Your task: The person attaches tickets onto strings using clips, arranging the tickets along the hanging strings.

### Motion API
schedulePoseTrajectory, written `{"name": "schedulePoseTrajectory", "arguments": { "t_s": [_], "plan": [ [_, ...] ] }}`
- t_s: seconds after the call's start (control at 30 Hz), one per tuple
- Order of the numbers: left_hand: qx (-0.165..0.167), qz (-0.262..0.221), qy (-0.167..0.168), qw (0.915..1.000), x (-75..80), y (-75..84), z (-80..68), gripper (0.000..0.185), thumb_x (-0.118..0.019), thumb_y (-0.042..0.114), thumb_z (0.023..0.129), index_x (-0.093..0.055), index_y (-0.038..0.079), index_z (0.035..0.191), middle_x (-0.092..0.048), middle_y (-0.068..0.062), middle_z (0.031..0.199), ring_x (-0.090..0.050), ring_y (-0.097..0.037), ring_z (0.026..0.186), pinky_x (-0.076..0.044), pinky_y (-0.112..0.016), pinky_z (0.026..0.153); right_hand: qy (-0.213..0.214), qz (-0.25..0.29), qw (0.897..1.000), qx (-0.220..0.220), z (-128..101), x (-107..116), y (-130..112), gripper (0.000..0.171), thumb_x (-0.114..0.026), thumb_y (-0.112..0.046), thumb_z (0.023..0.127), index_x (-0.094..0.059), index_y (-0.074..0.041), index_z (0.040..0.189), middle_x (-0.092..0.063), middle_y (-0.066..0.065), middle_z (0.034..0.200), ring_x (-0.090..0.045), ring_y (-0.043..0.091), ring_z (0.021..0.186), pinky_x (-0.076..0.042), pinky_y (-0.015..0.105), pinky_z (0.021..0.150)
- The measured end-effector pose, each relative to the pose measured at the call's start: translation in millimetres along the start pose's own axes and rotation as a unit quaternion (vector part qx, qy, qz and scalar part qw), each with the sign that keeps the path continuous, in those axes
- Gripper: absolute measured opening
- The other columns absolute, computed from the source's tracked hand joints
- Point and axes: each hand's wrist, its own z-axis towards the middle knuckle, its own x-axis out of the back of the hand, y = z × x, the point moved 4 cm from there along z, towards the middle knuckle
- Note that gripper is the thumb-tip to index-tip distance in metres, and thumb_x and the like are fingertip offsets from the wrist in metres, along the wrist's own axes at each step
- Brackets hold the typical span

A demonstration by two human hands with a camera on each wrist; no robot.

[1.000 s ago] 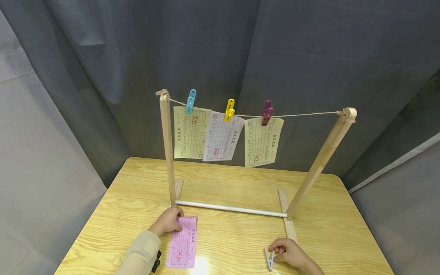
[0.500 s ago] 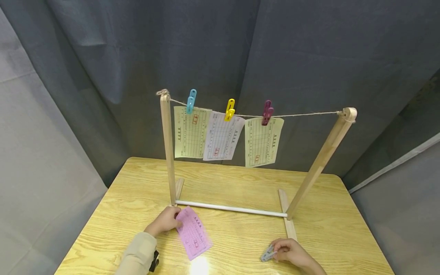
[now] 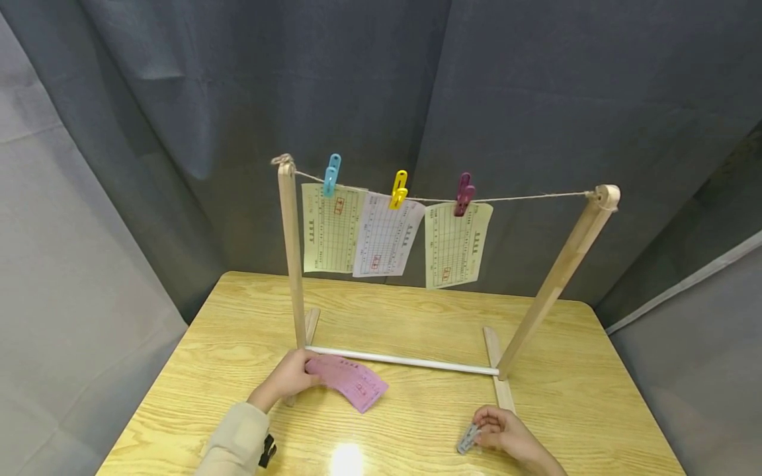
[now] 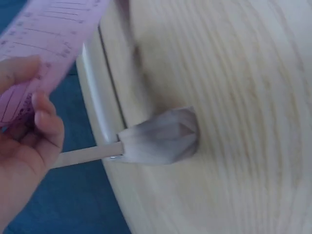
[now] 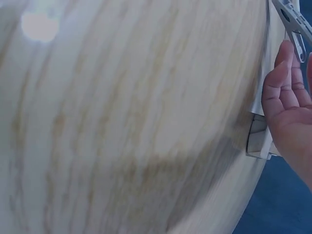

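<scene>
Between thumb and fingers my left hand (image 3: 290,377) pinches one end of a pink printed paper slip (image 3: 355,385), beside the foot of the rack's left post. The slip bends out to the right, above the table. In the left wrist view the thumb lies across the pink slip (image 4: 58,36). At the lower right, near the right foot of the rack, my right hand (image 3: 507,434) holds a grey clothespin (image 3: 467,439). The right wrist view shows this clothespin (image 5: 294,24) at the fingertips, partly cut off by the frame edge.
A wooden rack with a left post (image 3: 290,258), a right post (image 3: 556,281) and a white crossbar (image 3: 405,361) stands on the table. From its string (image 3: 530,198) hang three slips, held by blue (image 3: 331,176), yellow (image 3: 398,190) and purple (image 3: 464,195) clothespins.
The pink slip has swung from lying toward me to stretching rightward, and now curves. In my right hand the grey clothespin has turned, and the hand has risen slightly.
</scene>
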Motion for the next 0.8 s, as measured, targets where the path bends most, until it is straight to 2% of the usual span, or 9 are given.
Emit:
{"name": "schedulePoseTrajectory", "arguments": {
  "t_s": [0.17, 0.27, 0.47, 0.53, 0.63, 0.7, 0.8],
  "plan": [
    [-0.055, -0.025, 0.017, 0.998, 6.1, 20.8, 0.3, 0.016, -0.06, -0.01, 0.07, -0.058, 0.006, 0.071, -0.052, 0.006, 0.068, -0.044, -0.003, 0.059, -0.042, -0.02, 0.05, -0.015, 0.012, 0.999, 0.041, 1, -2, -11, 0.036, -0.056, 0.008, 0.082, -0.034, 0.027, 0.105, -0.055, 0.016, 0.093, -0.057, 0.009, 0.079, -0.05, 0.019, 0.065],
    [-0.073, -0.029, 0.021, 0.9967, 8.9, 32.3, 0.5, 0.012, -0.063, -0.006, 0.077, -0.06, 0.005, 0.074, -0.053, 0.006, 0.068, -0.043, -0.002, 0.058, -0.041, -0.02, 0.049, -0.011, -0.001, 0.997, 0.074, 1, -2, -18, 0.034, -0.056, 0.01, 0.082, -0.037, 0.023, 0.107, -0.054, 0.018, 0.095, -0.058, 0.01, 0.081, -0.051, 0.021, 0.066],
    [-0.07, -0.053, 0.031, 0.9957, 12.3, 47.9, 2.8, 0.012, -0.068, 0.0, 0.077, -0.059, 0.007, 0.074, -0.049, 0.008, 0.066, -0.041, -0.003, 0.058, -0.038, -0.019, 0.05, 0.007, -0.009, 0.994, 0.11, -2, -1, -34, 0.041, -0.056, 0.01, 0.082, -0.045, -0.002, 0.12, -0.054, 0.012, 0.101, -0.057, 0.011, 0.085, -0.051, 0.023, 0.071],
    [-0.066, -0.072, 0.034, 0.9946, 12.8, 51.6, 3.9, 0.013, -0.068, -0.001, 0.076, -0.059, 0.007, 0.073, -0.049, 0.006, 0.066, -0.04, -0.004, 0.058, -0.036, -0.019, 0.051, 0.011, -0.014, 0.993, 0.119, -3, -1, -40, 0.043, -0.055, 0.011, 0.082, -0.045, -0.005, 0.121, -0.053, 0.012, 0.102, -0.056, 0.01, 0.085, -0.051, 0.023, 0.071],
    [-0.057, -0.096, 0.04, 0.9929, 14.5, 56.9, 4.7, 0.013, -0.068, -0.003, 0.076, -0.06, 0.006, 0.072, -0.05, 0.004, 0.066, -0.039, -0.005, 0.058, -0.033, -0.018, 0.051, 0.038, -0.029, 0.991, 0.123, -3, -1, -49, 0.041, -0.055, 0.011, 0.082, -0.045, 0.0, 0.12, -0.053, 0.013, 0.102, -0.056, 0.011, 0.085, -0.051, 0.023, 0.07],
    [-0.055, -0.106, 0.044, 0.9919, 19.0, 68.9, 2.6, 0.012, -0.067, -0.005, 0.076, -0.059, 0.002, 0.072, -0.051, 0.0, 0.065, -0.038, -0.006, 0.058, -0.031, -0.018, 0.051, 0.067, -0.044, 0.989, 0.123, -4, 0, -55, 0.039, -0.055, 0.011, 0.082, -0.043, 0.009, 0.119, -0.053, 0.015, 0.102, -0.056, 0.012, 0.085, -0.05, 0.022, 0.07],
    [-0.056, -0.11, 0.05, 0.9911, 26.7, 88.4, -1.3, 0.009, -0.066, -0.007, 0.076, -0.059, -0.002, 0.073, -0.051, -0.004, 0.066, -0.038, -0.008, 0.058, -0.031, -0.019, 0.052, 0.104, -0.048, 0.985, 0.128, -5, 1, -63, 0.038, -0.057, 0.01, 0.081, -0.044, 0.013, 0.116, -0.055, 0.015, 0.102, -0.057, 0.014, 0.085, -0.05, 0.022, 0.069]
  ]
}}
